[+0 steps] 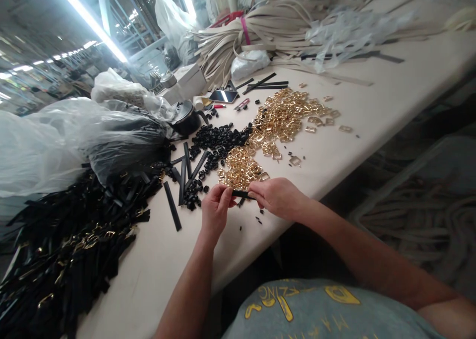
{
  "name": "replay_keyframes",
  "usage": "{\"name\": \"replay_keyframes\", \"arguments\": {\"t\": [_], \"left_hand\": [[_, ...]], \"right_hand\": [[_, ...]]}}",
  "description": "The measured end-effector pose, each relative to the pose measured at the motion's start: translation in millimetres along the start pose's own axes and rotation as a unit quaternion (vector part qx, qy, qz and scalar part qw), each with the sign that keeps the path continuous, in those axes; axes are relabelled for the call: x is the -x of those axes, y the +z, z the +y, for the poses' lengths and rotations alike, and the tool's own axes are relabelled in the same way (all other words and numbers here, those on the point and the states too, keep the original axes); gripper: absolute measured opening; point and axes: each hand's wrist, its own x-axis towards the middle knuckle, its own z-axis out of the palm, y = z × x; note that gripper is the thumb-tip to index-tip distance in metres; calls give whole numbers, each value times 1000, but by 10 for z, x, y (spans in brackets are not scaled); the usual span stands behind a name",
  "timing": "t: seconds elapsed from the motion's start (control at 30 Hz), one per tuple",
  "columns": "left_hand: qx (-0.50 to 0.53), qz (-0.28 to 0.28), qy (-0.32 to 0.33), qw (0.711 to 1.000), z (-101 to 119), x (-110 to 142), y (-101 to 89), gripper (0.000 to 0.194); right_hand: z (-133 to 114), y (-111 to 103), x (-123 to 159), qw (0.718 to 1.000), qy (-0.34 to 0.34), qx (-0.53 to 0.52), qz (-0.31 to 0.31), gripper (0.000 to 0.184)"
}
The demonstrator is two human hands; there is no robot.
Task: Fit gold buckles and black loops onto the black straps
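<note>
Between my two hands is a short black strap [241, 194], held roughly level over the near part of the table. My left hand [217, 206] pinches its left end, thumb on top. At the other end my right hand [277, 197] is closed on it, and its fingers hide that end. Just beyond the strap lies a heap of gold-coloured buckles [241, 168], with a larger heap of buckles [284, 115] behind. Small black loops [221, 138] are piled to the left of them. Several loose black strips [171, 206] lie left of my left hand.
A big pile of black straps with gold buckles [74, 249] covers the table's left side, beside plastic bags [74, 140]. Farther back are a dark lidded mug [185, 118], a phone [223, 96] and a bundle of beige straps [267, 26]. The table edge [334, 187] runs diagonally at right.
</note>
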Motion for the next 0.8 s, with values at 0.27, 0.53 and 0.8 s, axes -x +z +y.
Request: {"name": "replay_keyframes", "arguments": {"t": [0.27, 0.53, 0.8], "left_hand": [[97, -33, -80, 992, 49, -12, 40, 54], [138, -35, -105, 984, 38, -14, 21, 59], [147, -124, -94, 977, 80, 68, 77, 45]], "right_hand": [[25, -51, 54, 986, -2, -168, 10, 16], [7, 23, 59, 966, 4, -257, 8, 16], [-48, 135, -68, 654, 62, -742, 135, 25]]}}
